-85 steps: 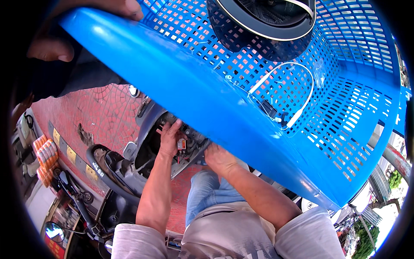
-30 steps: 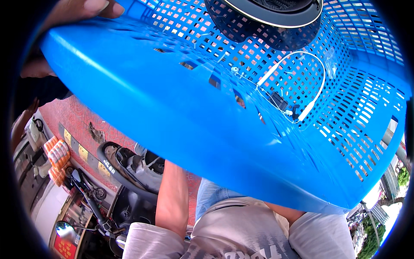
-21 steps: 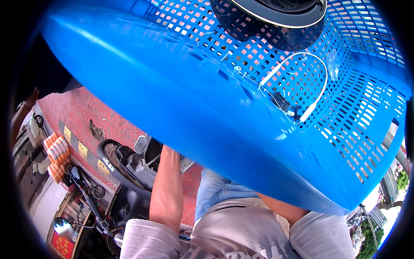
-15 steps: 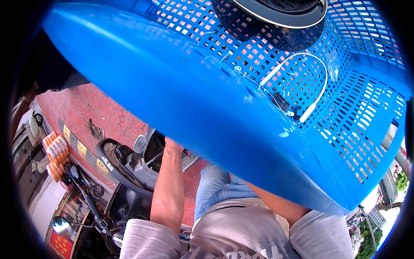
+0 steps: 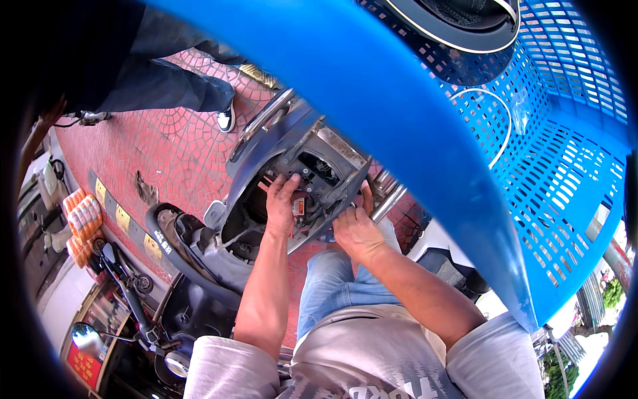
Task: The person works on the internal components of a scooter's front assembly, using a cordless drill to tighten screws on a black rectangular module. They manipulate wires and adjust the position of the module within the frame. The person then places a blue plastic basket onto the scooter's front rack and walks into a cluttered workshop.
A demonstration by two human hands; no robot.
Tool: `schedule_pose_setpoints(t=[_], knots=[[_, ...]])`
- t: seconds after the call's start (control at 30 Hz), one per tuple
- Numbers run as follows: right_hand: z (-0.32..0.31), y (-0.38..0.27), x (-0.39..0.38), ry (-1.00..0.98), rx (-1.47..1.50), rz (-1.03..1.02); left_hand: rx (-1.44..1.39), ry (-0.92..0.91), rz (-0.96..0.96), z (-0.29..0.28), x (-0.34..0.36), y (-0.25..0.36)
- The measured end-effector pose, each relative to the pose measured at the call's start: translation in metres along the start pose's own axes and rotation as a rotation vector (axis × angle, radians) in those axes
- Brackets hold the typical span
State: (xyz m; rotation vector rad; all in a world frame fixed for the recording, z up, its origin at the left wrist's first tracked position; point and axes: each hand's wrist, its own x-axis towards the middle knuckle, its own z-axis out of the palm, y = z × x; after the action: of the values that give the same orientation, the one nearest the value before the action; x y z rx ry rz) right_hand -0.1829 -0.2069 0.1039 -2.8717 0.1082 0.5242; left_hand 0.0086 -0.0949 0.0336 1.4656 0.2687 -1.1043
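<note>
Below the blue basket lies a scooter body [image 5: 266, 156] with its upper part uncovered, showing wires, bolts and a dark cavity. My left hand [image 5: 282, 206] reaches into this opening, its fingers stretched apart over the inner parts beside a small orange-red labelled component [image 5: 299, 207]. Bent fingers close my right hand [image 5: 362, 234] at the near right edge of the body, by a chrome rail [image 5: 389, 203]. What those fingers pinch is hidden. A dark fingertip-like shape shows just beyond them, too unclear to name.
A blue perforated basket [image 5: 565, 159] fills the upper right, holding a black helmet-like thing [image 5: 458, 33] and a white looped cord [image 5: 508, 126]. Its smooth blue panel [image 5: 399, 113] overhangs. Another person's jeans [image 5: 173, 86] and shoe [image 5: 226, 120] stand far left. Orange bundles [image 5: 84, 216] lie left.
The blue panel has shifted up and to the right, uncovering the scooter's opening and both my hands. Another person's leg and shoe now show at the upper left.
</note>
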Motion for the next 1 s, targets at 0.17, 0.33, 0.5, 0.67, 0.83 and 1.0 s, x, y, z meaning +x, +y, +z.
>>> schedule_pose_setpoints(t=[0.17, 0.33, 0.5, 0.67, 0.83, 1.0], knots=[[-0.005, 0.000, 0.005, -0.001, -0.005, -0.001, -0.044, 0.283, 0.157, 0.002, -0.023, -0.002], [0.006, -0.002, 0.004, 0.020, -0.014, -0.007, 0.538, 0.723, 0.208, -0.055, -0.040, -0.062], [0.007, -0.001, 0.005, -0.022, 0.000, -0.023, 0.073, 0.328, -0.118, -0.044, -0.052, -0.043], [0.002, -0.003, 0.007, -0.071, -0.043, -0.047, 0.375, 0.540, -0.035, -0.045, -0.033, -0.062], [0.001, -0.004, 0.007, -0.160, -0.102, -0.023, 0.701, 0.648, 0.122, -0.039, -0.027, -0.053], [-0.003, -0.008, 0.009, -0.174, -0.126, 0.003, 0.846, 0.490, 0.248, -0.061, -0.021, -0.039]])
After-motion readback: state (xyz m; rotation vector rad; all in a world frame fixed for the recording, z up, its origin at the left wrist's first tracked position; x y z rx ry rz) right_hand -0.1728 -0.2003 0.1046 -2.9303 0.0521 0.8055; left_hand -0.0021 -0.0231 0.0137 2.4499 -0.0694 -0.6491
